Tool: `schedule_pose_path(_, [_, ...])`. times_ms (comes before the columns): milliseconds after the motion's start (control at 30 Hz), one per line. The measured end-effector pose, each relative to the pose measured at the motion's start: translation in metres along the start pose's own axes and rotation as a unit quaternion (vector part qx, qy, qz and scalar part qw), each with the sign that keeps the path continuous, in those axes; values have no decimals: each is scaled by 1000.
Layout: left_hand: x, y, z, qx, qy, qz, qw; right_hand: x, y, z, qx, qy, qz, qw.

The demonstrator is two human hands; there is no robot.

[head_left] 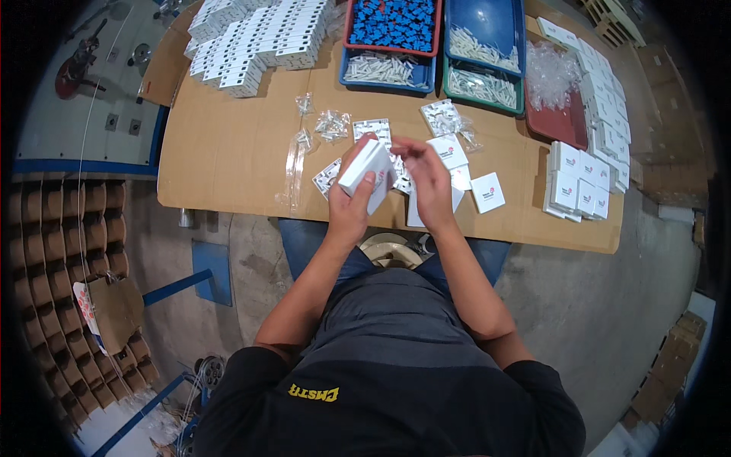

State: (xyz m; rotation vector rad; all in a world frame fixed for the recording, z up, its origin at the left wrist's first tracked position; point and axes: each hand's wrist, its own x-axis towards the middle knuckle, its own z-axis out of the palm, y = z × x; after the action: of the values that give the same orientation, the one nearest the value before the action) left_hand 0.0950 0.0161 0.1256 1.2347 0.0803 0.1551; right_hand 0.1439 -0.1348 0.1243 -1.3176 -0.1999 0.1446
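My left hand is closed around a white square plate-like piece with a small red mark, held tilted above the table edge. Right beside it, my right hand has its fingers apart and curved toward the piece; I cannot tell whether the fingertips touch it. Under and around the hands lie white pieces with open, patterned backs. More white squares rest face up to the right. Small clear bags of white plugs lie left of the hands, and another clear bag is to the right.
The cardboard-covered table carries stacked white pieces at far left and more stacks at right. Along the back stand a red bin of blue parts, bins of white plugs, and a red tray with clear bags.
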Motion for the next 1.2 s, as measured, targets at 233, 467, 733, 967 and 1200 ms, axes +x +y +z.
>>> schedule_pose_path(233, [-15,6,32,134,-79,121,980,16,-6,26,-109,160,13,981])
schedule_pose_path(467, [-22,6,25,200,-67,64,975,15,-22,7,-178,134,-18,975])
schedule_pose_path(733, [-16,-7,16,-237,76,-125,960,-30,-16,-21,49,12,85,995])
schedule_pose_path(967, [-7,6,17,-2,-45,-69,997,-47,-9,-43,-35,-16,62,997])
schedule_pose_path(1200, [9,-15,11,164,-101,-106,976,-54,-24,-64,-190,-45,128,972])
